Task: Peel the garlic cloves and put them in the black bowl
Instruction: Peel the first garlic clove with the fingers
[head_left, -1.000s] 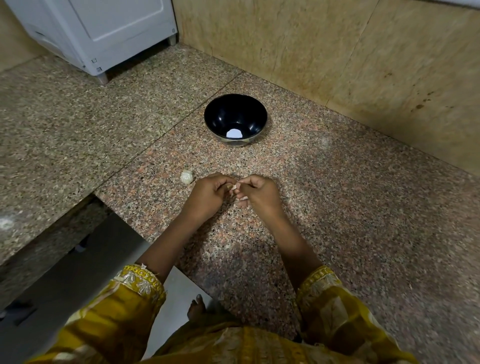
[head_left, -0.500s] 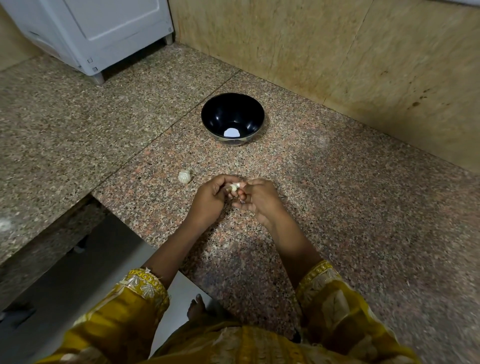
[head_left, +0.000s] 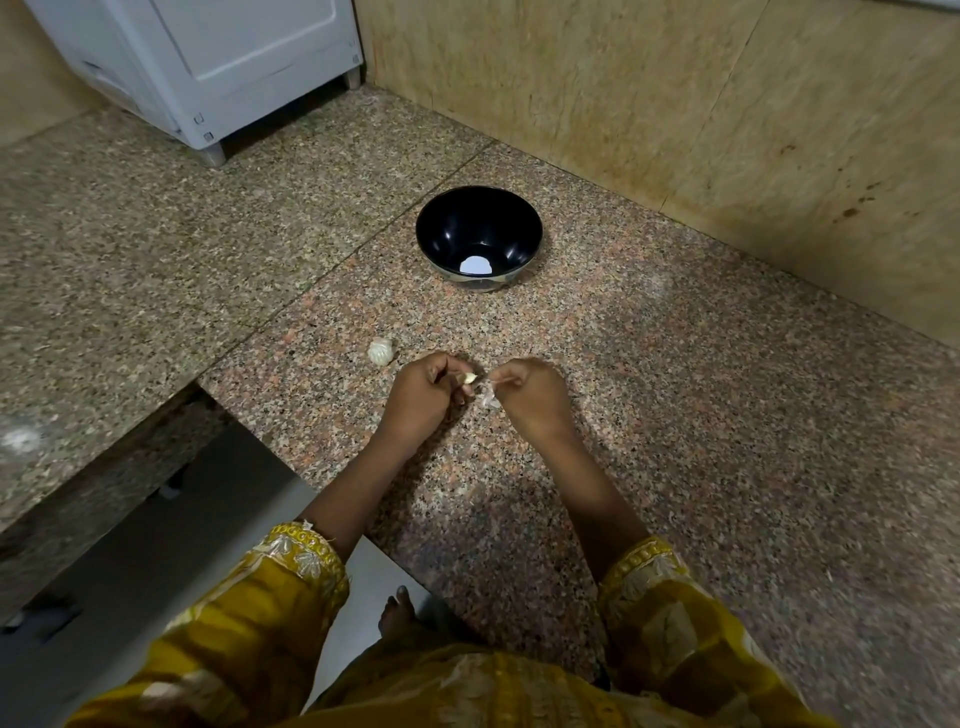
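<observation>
A small pale garlic clove (head_left: 469, 378) is pinched in the curled fingers of the left hand (head_left: 423, 395), just above the speckled granite table (head_left: 675, 415). What seems a thin papery skin (head_left: 488, 399) is gripped by the right hand (head_left: 530, 397). The glossy round black bowl (head_left: 441, 234) stands beyond, apart.

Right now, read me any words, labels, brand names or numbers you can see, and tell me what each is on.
None can be read. The white metal cabinet shows only tiny marks near its lower edge, too small to read; the round black bowl and the speckled granite counter bear no writing.
</observation>
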